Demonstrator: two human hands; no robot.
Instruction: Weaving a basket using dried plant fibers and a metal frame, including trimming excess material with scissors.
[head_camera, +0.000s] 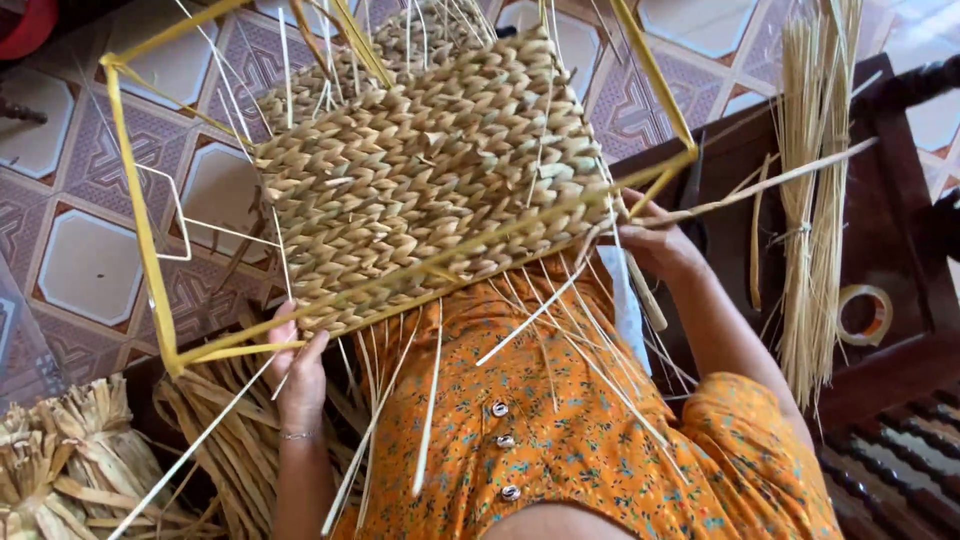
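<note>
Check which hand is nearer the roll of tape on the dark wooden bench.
Right. The right hand grips woven strands at the panel's right edge, beside the bench, with the roll of tape off to its right. The left hand holds the yellow frame on the far side.

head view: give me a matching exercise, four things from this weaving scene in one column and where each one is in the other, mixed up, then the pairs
Things:
1. left hand
2. right hand
3. roll of tape
4. tied bundle of pale straws

Places:
A. lying flat on the dark wooden furniture, right of the straw bundle
B. at the right corner of the woven panel, by a long strand
C. at the lower left corner of the yellow frame
D. lying along the dark wooden furniture, right of the frame

Pairs: 1-C, 2-B, 3-A, 4-D
</note>
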